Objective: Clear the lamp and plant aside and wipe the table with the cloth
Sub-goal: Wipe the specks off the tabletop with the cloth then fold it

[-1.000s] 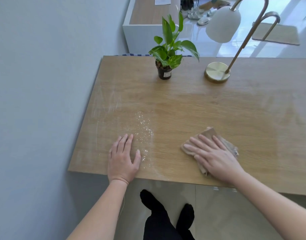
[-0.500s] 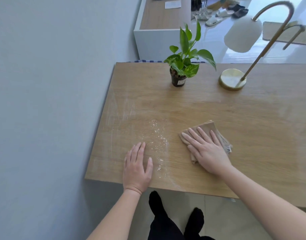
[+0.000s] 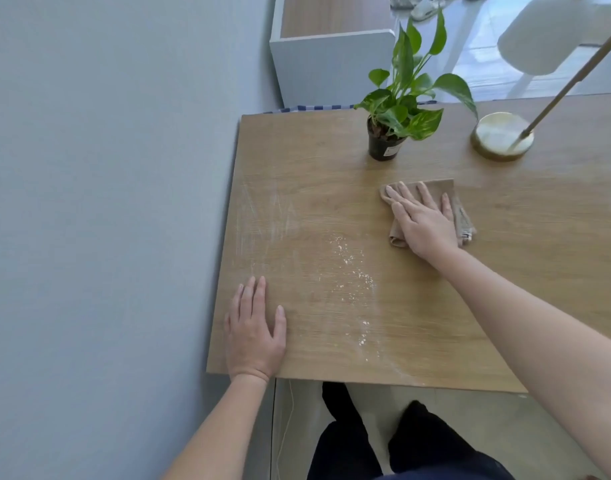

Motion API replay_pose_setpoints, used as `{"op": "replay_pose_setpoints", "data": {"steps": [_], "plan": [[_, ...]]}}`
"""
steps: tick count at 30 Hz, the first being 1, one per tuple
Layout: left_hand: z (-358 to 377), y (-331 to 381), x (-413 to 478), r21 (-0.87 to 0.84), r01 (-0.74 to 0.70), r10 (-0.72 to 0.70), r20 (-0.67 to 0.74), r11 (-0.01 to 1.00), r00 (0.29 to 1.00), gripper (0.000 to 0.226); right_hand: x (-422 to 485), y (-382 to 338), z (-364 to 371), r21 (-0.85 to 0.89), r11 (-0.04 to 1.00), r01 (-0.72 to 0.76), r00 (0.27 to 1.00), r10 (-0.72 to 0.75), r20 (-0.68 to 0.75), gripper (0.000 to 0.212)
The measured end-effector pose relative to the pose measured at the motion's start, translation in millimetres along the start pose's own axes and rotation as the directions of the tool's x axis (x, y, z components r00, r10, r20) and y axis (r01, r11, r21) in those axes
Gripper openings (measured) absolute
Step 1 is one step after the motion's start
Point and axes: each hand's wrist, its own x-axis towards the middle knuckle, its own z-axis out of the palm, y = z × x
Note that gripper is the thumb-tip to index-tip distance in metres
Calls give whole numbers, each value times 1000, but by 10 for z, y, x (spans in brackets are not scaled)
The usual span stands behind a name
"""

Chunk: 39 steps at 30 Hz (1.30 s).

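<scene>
Head view from my end: my right hand (image 3: 423,226) lies flat, fingers straight and spread, pressing the folded tan cloth (image 3: 461,216) onto the desk (image 3: 504,271), near the plant (image 3: 401,112) and on my side of it. My left hand (image 3: 253,334) rests palm down, fingers straight, by the desk's near left corner, holding nothing. White specks (image 3: 352,271) and pale streaks mark the wood between the two hands. The plant in its dark pot and the lamp (image 3: 501,136) on its round brass base stand apart along the far edge.
</scene>
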Motion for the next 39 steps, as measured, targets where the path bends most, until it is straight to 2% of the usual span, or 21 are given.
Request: {"op": "replay_pose_setpoints", "data": {"steps": [8, 18, 23, 26, 30, 34, 39], "plan": [[-18, 7, 27, 13, 6, -6, -44, 1000, 999, 69, -190, -762, 393, 90, 961, 263, 947, -275, 168, 50], [-10, 9, 5, 5, 0, 1, -76, 1000, 997, 70, -1053, -732, 687, 178, 886, 429, 830, -464, 310, 52], [-11, 18, -12, -2, -3, 3, -88, 1000, 996, 72, -1585, -567, 811, 112, 863, 492, 807, -500, 313, 55], [-10, 18, -36, -8, -5, 4, -93, 1000, 996, 71, -1953, -432, 950, -49, 851, 522, 828, -493, 268, 52], [-16, 24, -48, -6, -10, 9, -89, 1000, 996, 71, -2289, -93, 1011, -169, 859, 483, 873, -459, 165, 52], [-4, 18, -60, -6, -25, 25, -87, 1000, 996, 72, -2426, 462, 801, -235, 898, 372, 928, -364, 77, 53], [20, 1, -61, -8, -29, 28, -108, 1000, 994, 72, -2070, 892, 388, -219, 966, 135, 990, -138, 2, 52]]}}
